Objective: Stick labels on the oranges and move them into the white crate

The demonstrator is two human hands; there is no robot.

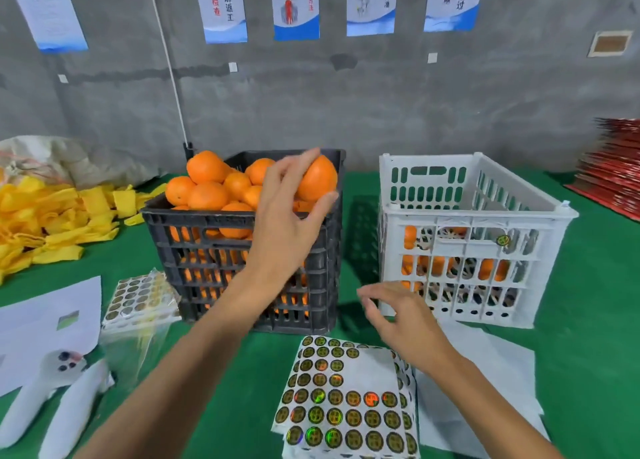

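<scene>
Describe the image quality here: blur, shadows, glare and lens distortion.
Head view: the right hand shows motion blur at its fingertips; the left hand gripping an orange is sharper. The black crate casts a latticed shadow toward the white crate. The sticker sheet glints iridescent. Wide-angle distortion tilts the wall posters outward.

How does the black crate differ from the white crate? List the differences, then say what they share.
The black crate is heaped with oranges above its rim; the white crate holds oranges only low down, seen through its slots. The black crate stands left of the white crate. The left hand grips an orange above the black crate; the right hand hovers near the white crate's front. Both are slotted plastic crates, upright on the green table.
</scene>
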